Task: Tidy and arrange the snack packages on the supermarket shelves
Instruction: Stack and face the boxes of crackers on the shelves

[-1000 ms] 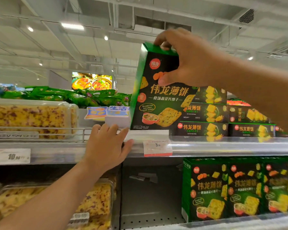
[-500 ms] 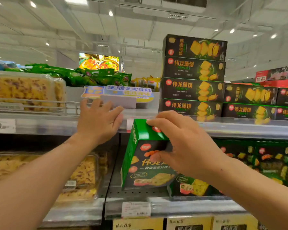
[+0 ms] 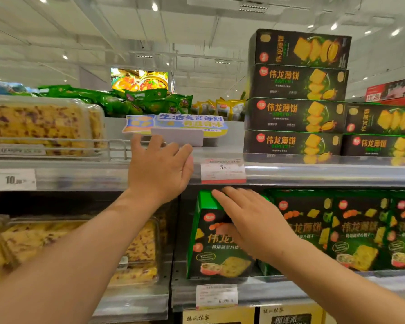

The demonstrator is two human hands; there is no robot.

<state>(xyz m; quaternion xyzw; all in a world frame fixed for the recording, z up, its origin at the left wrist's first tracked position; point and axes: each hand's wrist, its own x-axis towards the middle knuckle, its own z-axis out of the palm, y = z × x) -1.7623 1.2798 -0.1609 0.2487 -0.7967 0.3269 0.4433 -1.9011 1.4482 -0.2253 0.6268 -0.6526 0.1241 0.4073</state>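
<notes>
A green and black cracker box (image 3: 216, 253) stands upright on the lower shelf, at the left end of a row of matching boxes (image 3: 360, 232). My right hand (image 3: 250, 220) lies over its top front corner with fingers stretched out flat, the thumb against the front face. My left hand (image 3: 159, 169) rests on the front rail of the upper shelf (image 3: 313, 175), fingers loosely bent over the edge and holding nothing. On the upper shelf a stack of dark cracker boxes (image 3: 297, 113) lies flat.
Clear plastic tubs of yellow pastry sit on the upper left shelf (image 3: 38, 125) and the lower left shelf (image 3: 138, 251). A price tag (image 3: 222, 170) hangs on the rail beside my left hand. Green snack bags (image 3: 126, 99) and a blue sign (image 3: 173, 123) lie behind.
My right hand brought the box down from the upper shelf onto the lower shelf and stood it beside the row; its fingers have straightened. My left hand stayed on the rail.
</notes>
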